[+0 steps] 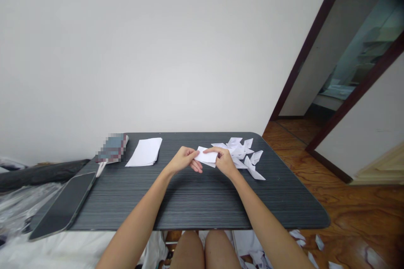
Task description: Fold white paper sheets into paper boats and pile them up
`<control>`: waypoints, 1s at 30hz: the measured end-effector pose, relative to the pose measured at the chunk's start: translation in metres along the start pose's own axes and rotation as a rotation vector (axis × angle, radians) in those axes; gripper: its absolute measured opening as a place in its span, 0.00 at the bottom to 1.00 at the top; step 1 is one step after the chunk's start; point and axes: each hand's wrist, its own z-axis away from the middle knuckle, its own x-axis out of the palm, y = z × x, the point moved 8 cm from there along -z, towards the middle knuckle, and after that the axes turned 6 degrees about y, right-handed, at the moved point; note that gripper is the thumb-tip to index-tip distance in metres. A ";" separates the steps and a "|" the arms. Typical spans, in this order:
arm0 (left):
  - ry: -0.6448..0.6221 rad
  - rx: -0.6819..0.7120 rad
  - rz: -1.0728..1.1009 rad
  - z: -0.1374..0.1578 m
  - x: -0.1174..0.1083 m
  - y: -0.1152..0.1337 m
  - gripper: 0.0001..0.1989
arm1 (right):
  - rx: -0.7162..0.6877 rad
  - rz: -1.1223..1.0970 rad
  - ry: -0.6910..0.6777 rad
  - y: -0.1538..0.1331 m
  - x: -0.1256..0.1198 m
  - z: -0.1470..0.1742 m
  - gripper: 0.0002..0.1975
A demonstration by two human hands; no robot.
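Above the middle of the dark table, a small folded white paper is held between both hands. My left hand pinches its left end between thumb and fingers. At the right end, my right hand grips the paper, with the index finger lying along its upper edge. Just beyond the right hand lies a loose pile of folded white paper pieces, with pointed corners. A stack of flat white paper sheets rests on the table to the left of my left hand.
The dark table stands against a white wall. At its left edge are a black tablet-like device and a blurred-out pouch or booklet with a white strap. Paper scraps lie on the wooden floor, right. A doorway opens at far right.
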 end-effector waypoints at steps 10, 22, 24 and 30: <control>-0.169 0.021 -0.065 0.004 0.000 -0.001 0.19 | 0.324 -0.419 -0.236 0.002 0.009 0.004 0.19; -0.254 0.045 -0.156 0.008 0.014 0.000 0.20 | 0.191 -0.172 -0.315 0.000 0.024 0.009 0.07; -0.228 0.060 -0.170 0.008 0.014 0.001 0.20 | 0.171 -0.161 -0.298 0.000 0.023 0.008 0.06; -0.124 0.172 -0.256 0.005 0.008 0.005 0.18 | 0.156 -0.095 -0.174 0.009 0.014 0.002 0.04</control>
